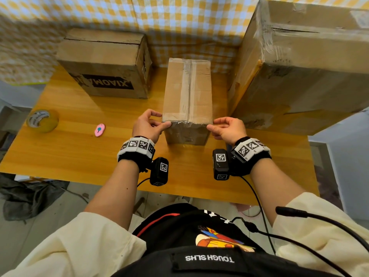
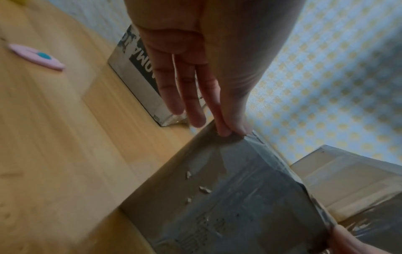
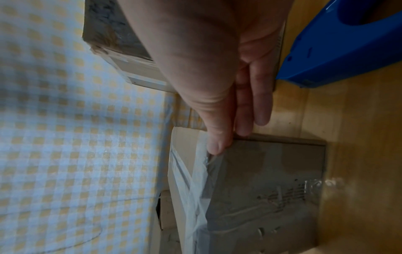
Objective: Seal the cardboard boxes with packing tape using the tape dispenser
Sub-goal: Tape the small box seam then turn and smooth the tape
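A narrow cardboard box (image 1: 187,96) stands in the middle of the wooden table (image 1: 69,152), with clear tape along its top seam and down its near face (image 2: 239,197). My left hand (image 1: 164,120) pinches the box's near-left top corner (image 2: 230,131) between thumb and fingertip, the other fingers straight. My right hand (image 1: 212,124) pinches the near-right top corner (image 3: 226,142), thumb on the taped edge. The blue tape dispenser (image 3: 339,48) lies on the table just right of my right hand; it is hidden in the head view.
A printed cardboard box (image 1: 105,62) stands at the back left. A large taped box (image 1: 299,66) fills the right side. A tape roll (image 1: 43,120) and a pink cutter (image 1: 99,129) lie at the left. A checked cloth hangs behind.
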